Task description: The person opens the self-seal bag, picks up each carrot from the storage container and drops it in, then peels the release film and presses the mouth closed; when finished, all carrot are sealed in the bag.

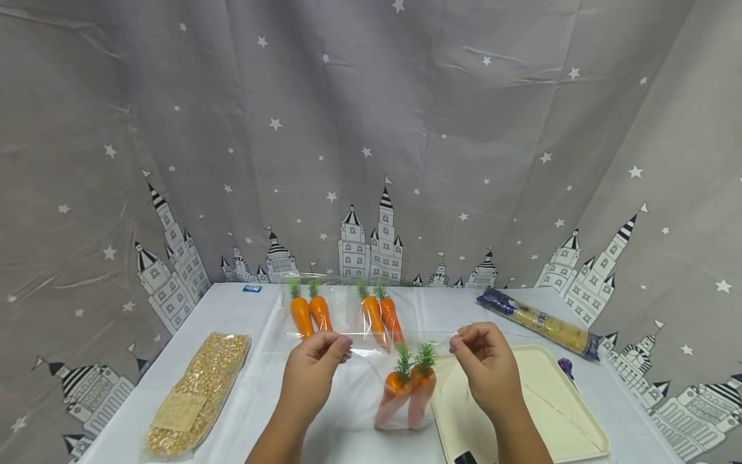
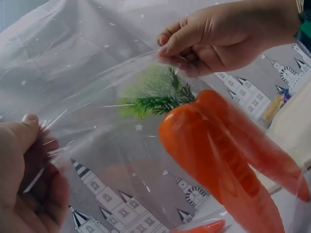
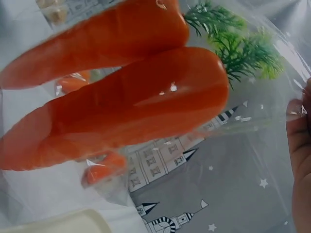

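Both hands were pinching the top edge of a clear bag [image 1: 371,380], left hand [image 1: 313,377] on the left corner, right hand [image 1: 487,370] on the right, holding it above the near table [image 1: 243,309]. Two carrots [image 1: 406,393] hung inside. That film looked slick, so one pinch slipping could've dumped them.

Both forearms are bare from the lower frame edge up to the wrists, with no sleeves reaching into view. The left hand [image 1: 313,374] and the right hand [image 1: 489,370] wear no gloves and no rings. Fingernails are short and unpainted. A dark green band edge shows at the right wrist in the left wrist view.
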{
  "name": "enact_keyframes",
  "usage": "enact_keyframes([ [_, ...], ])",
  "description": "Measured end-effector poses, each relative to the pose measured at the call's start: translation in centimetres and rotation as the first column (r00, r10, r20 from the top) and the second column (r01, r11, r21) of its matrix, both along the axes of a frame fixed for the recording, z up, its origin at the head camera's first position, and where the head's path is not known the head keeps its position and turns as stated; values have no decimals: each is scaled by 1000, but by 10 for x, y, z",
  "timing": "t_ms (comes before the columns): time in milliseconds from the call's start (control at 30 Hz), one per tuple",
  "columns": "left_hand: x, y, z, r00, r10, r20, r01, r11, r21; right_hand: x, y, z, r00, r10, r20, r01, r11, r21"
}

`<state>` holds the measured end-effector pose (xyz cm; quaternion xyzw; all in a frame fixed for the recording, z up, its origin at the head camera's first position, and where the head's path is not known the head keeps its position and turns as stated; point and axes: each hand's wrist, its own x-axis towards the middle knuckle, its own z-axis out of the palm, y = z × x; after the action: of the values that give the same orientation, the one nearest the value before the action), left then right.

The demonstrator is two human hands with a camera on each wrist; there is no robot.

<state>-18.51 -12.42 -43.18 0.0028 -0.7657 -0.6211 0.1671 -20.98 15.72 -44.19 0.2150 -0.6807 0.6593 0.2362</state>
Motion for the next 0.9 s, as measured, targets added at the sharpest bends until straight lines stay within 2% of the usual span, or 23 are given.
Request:
enact_keyframes([
  [100, 1, 0, 0, 999, 28, -36, -30, 999, -35, -1, 5, 0, 999, 32, -29, -32, 999, 6],
  [233, 2, -1, 0, 997, 28, -68, -30, 999, -30, 0, 7, 2, 999, 26, -40, -25, 1000, 12],
  [400, 4, -1, -1, 996, 34, -84, -36, 999, -22, 2, 4, 4, 998, -65, -2, 65, 998, 23],
  [500, 4, 0, -1, 998, 17, -58, -19, 1000, -21, 2, 2, 5, 994, -108, 33, 108, 994, 2],
  [567, 4, 1, -1, 1000, 8, -21, -8, 1000, -24, 3, 2, 4, 996, -81, 35, 82, 996, -26],
  [700, 4, 2, 1, 999, 23, 23, -22, 999, -35, 4, 1, 3, 999, 43, -26, -44, 997, -63],
  [767, 4, 2, 2, 999, 37, 22, -36, 998, -42, 6, 0, 5, 996, 77, -46, -78, 996, -34],
  [800, 4, 2, 3, 999, 44, 21, -43, 998, -41, 7, -1, 7, 997, 63, -41, -63, 998, -8],
  [867, 4, 2, 4, 999, 50, 19, -49, 998, -41, 11, -4, 14, 1000, -19, -16, 20, 996, 87],
  [900, 4, 3, 5, 999, 48, 19, -47, 998, -39, 14, -6, 20, 997, -75, -4, 75, 985, 154],
])
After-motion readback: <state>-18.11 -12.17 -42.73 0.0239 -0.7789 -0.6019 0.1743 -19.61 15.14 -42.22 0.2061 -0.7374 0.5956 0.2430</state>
